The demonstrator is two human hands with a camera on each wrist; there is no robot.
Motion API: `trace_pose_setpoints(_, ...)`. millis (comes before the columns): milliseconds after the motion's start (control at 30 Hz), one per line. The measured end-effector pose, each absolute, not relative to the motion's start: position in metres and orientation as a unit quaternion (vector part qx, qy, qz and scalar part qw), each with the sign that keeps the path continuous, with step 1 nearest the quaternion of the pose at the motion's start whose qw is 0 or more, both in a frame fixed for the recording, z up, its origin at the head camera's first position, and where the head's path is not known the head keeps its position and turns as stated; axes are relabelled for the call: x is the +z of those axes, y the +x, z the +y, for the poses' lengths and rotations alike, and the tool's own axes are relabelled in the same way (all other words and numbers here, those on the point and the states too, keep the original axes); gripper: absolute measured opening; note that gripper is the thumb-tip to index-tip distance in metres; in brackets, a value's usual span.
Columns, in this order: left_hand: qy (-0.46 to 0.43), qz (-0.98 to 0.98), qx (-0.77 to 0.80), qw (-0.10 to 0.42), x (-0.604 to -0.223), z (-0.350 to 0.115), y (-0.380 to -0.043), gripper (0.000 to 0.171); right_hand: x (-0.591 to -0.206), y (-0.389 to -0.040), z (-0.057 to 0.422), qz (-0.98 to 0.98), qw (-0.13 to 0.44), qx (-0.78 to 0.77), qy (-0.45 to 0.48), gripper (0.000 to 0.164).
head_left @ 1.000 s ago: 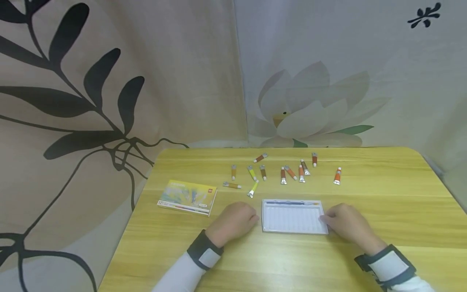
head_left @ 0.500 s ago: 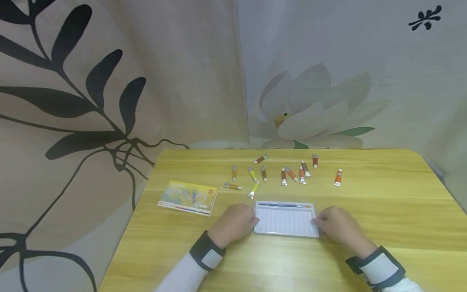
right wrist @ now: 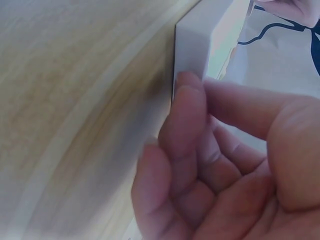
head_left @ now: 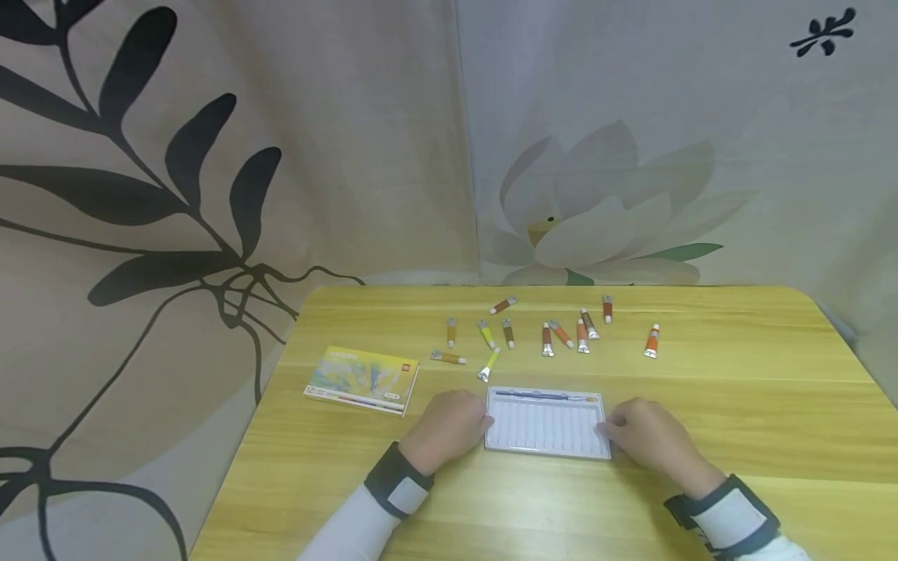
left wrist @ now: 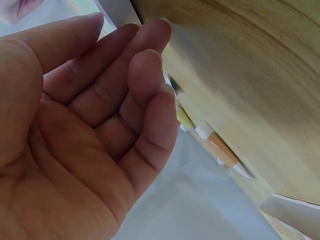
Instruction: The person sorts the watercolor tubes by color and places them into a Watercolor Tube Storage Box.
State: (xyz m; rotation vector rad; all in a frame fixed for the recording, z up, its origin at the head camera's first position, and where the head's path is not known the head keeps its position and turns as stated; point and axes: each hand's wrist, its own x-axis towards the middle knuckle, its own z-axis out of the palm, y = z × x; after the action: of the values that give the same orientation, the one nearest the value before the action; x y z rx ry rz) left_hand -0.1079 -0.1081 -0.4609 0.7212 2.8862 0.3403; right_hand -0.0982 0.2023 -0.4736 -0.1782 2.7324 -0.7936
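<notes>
I pinch the short right edge of a flat white plastic tray [head_left: 547,430] between the thumb and fingers of my right hand [head_left: 652,436]. My left hand [head_left: 445,430] has the other short edge, with the thumb near the top and the fingers loosely bent, though the dim close view makes it hard to see how tight that hold is. The tray lies flat on the yellow wooden table [head_left: 561,506], right between my hands. It has a row of long, thin slots, and a skinny blue paintbrush [head_left: 536,396] lies along its far side. Past the tray are small yellow, brown, red and orange paint tubes [head_left: 582,336], all spread about. A flat yellow box with a picture on top [head_left: 362,379] lies left of my left hand.
</notes>
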Motion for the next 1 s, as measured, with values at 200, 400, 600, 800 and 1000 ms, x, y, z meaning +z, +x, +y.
trace_pose_setpoints(200,0.238,0.961,0.113,0.08,-0.4611,-0.1078,-0.1082,0.029,-0.4756,-0.0982,0.2027,0.948,0.146,-0.275,-0.066,0.02)
trace_pose_setpoints(400,0.236,0.96,0.125,0.088,-0.4623,-0.1084,-0.1079,0.03,-0.4754,-0.0991,0.2026,0.947,0.152,-0.277,-0.063,0.019)
trace_pose_setpoints(600,0.235,0.959,0.121,0.099,-0.4614,-0.1078,-0.1061,0.036,-0.4746,-0.0981,0.2013,0.946,0.155,-0.277,-0.061,0.02)
trace_pose_setpoints(800,0.236,0.957,0.135,0.104,-0.4604,-0.1071,-0.1052,0.036,-0.4735,-0.0988,0.2026,0.943,0.162,-0.284,-0.058,0.019)
trace_pose_setpoints(1000,0.241,0.956,0.137,0.101,-0.4595,-0.1055,-0.1055,0.031,-0.4716,-0.0999,0.206,0.943,0.165,-0.285,-0.051,0.021)
